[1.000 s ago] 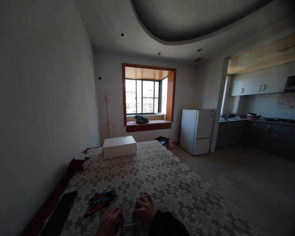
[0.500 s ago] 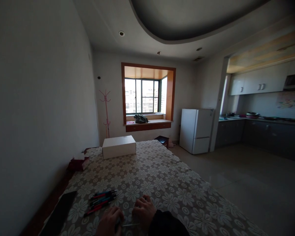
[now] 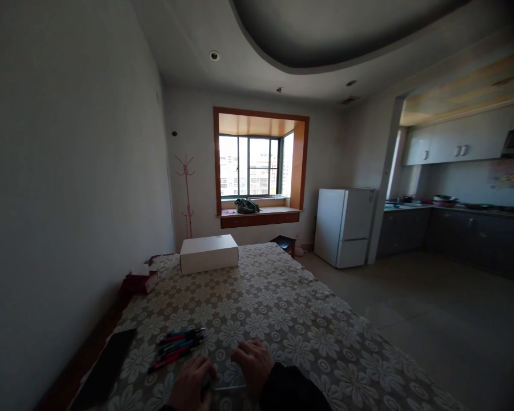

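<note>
Both hands meet at the near edge of a floral lace-covered table [image 3: 282,297]. The left hand [image 3: 191,387] and right hand [image 3: 252,364] curl around a thin clear rod [image 3: 228,388]. Slim plastic pens [image 3: 177,345] lie just left.

We see a tabletop [image 3: 282,308] under a grey-brown cloth patterned all over with white flowers. Near us, the pens [image 3: 180,344] show red, blue and dark barrels. To their left lies a flat black object [image 3: 105,371]. At the far end sits a plain white box [image 3: 209,253], with a dark red box [image 3: 137,282] left of it. The fridge [image 3: 345,227] is white, the window frame [image 3: 260,162] orange-brown wood, the coat stand [image 3: 186,191] pink, the kitchen cabinets [image 3: 454,240] dark grey.
</note>
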Demonstrator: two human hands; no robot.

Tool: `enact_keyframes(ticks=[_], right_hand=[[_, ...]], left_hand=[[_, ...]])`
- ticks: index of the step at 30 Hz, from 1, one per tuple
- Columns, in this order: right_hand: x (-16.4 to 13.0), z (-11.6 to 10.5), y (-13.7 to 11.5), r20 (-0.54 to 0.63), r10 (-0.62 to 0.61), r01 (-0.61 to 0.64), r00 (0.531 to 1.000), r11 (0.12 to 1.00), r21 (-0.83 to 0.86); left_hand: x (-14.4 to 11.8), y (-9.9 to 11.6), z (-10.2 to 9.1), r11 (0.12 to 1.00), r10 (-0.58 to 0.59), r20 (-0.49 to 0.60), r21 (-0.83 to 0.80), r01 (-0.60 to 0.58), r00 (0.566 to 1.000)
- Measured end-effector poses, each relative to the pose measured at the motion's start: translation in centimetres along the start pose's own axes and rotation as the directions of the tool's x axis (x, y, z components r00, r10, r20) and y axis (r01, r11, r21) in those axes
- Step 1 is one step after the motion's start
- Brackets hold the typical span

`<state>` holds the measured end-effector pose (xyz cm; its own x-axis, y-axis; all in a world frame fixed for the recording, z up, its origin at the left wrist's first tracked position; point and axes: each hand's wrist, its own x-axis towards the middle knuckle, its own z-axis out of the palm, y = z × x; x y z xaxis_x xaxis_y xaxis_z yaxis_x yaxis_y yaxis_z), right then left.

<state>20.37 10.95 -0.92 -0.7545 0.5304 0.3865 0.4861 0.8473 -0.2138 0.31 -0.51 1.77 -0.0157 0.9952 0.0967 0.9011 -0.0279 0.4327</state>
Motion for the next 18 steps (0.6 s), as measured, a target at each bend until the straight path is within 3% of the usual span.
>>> enact_keyframes(ticks=[6,11,18], right_hand=[[-0.1,-0.7,-0.6,-0.107,0.065,-0.044,0.992,0.981,0.190],[-0.1,-1.0,-1.1,-0.292,0.233,-0.081,0.928,0.888,0.453],[0.1,-1.1,-1.1,-0.334,0.324,-0.121,0.885,0.853,0.508]], left_hand=[[0.1,0.1,-0.2,1.000,-0.017,0.036,0.014,0.016,0.999],[0.2,0.3,-0.4,0.999,-0.010,0.047,0.035,0.009,0.999],[-0.3,1.0,-1.0,1.000,-0.016,0.024,0.015,0.016,1.000]])
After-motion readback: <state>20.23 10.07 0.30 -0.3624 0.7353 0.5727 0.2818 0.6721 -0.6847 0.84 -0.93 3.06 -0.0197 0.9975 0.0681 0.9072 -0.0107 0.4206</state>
